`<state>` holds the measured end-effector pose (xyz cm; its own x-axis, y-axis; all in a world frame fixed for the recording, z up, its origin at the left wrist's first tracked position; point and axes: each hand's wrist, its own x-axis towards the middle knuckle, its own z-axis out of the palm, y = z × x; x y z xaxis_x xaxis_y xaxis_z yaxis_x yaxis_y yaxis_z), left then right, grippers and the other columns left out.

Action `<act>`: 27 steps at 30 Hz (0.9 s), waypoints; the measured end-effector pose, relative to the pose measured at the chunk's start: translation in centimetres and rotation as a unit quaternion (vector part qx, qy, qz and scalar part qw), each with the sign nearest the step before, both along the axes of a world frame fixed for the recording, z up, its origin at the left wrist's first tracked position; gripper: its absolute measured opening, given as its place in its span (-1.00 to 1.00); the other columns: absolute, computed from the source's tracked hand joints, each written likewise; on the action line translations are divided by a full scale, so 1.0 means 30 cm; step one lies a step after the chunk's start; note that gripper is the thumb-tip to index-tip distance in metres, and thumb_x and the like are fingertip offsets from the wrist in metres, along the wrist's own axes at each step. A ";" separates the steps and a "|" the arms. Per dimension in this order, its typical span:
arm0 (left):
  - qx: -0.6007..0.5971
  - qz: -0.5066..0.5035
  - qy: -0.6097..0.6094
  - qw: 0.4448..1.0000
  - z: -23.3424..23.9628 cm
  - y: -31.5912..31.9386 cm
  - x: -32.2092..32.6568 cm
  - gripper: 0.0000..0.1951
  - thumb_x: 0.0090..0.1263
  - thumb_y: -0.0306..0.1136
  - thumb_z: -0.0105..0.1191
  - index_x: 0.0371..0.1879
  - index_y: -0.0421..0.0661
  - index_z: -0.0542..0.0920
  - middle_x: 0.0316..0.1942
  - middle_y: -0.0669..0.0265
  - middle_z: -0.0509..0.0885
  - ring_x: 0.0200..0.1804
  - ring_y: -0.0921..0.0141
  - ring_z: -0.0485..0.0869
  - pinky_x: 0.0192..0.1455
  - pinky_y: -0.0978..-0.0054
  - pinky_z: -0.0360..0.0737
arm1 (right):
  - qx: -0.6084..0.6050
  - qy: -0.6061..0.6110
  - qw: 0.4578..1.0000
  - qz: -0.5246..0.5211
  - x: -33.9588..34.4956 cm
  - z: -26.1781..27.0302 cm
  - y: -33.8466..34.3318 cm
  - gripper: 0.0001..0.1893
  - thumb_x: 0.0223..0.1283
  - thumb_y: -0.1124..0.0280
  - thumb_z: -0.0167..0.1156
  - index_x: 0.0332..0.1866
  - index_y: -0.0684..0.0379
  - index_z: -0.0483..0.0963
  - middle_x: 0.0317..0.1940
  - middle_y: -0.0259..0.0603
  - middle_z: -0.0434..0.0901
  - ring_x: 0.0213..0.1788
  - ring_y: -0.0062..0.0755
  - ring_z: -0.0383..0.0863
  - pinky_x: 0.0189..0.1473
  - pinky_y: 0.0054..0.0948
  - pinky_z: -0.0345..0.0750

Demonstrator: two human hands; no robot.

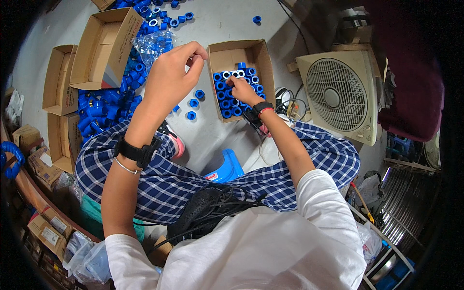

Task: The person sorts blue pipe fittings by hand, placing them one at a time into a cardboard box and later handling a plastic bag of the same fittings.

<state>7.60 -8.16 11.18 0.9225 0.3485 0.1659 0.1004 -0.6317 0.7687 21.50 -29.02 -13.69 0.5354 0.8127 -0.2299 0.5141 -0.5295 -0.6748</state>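
Before me on the floor sits an open cardboard box (pixel 269 58). Blue plastic pipe fittings (pixel 226 113) stand in rows inside it, their round openings facing up; several have white rims. My right hand (pixel 244 91) reaches into the box from its near right side, fingertips down at the fittings; whether it grips one is hidden. Raised left of the box, my left hand (pixel 177 70) has its fingers curled towards the thumb. Nothing shows in it, but the inside of the palm is out of sight. Several loose blue fittings (pixel 194 103) lie on the floor between my left forearm and the box.
A large heap of blue fittings (pixel 103 108) covers the floor at left, with a clear plastic bag (pixel 154 45) of fittings on it. Cardboard boxes (pixel 96 78) stand alongside. A box fan (pixel 337 94) stands at right, near cables. A blue plastic stool (pixel 228 166) shows between my legs.
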 end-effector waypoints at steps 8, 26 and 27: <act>-0.007 0.017 0.023 1.000 -0.003 0.003 0.010 -0.90 0.32 -0.48 0.02 -0.30 -0.21 0.60 -0.43 0.24 0.66 -0.42 0.46 0.61 -0.29 0.55 0.53 | 0.056 -0.184 0.980 -0.042 0.197 -0.003 0.046 -0.69 0.00 0.63 -0.05 -0.20 0.21 0.59 -0.21 0.06 0.60 -0.05 0.07 0.50 0.05 -0.13 0.47; -0.037 0.024 0.074 0.996 -0.048 0.001 0.027 -0.90 0.31 -0.49 0.02 -0.30 -0.21 0.59 -0.40 0.21 0.67 -0.38 0.40 0.62 -0.22 0.51 0.54 | -0.147 -0.116 0.982 0.033 0.389 -0.124 0.038 -0.81 -0.04 0.33 0.22 -0.26 0.03 0.61 -0.10 -0.11 0.56 0.04 -0.03 0.47 0.09 -0.17 0.49; -0.035 0.024 0.081 0.996 -0.047 0.003 0.025 -0.90 0.31 -0.50 0.02 -0.30 -0.21 0.59 -0.40 0.21 0.67 -0.38 0.40 0.63 -0.22 0.51 0.54 | -0.137 -0.122 0.982 0.037 0.380 -0.115 0.029 -0.81 -0.05 0.34 0.23 -0.25 0.02 0.61 -0.13 -0.12 0.55 0.04 -0.04 0.46 0.08 -0.18 0.49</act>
<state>8.35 -8.07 9.78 0.9172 0.3983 -0.0097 0.2549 -0.5679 0.7826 32.91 -28.14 -17.14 0.5443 0.7765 -0.3174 0.6867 -0.6298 -0.3631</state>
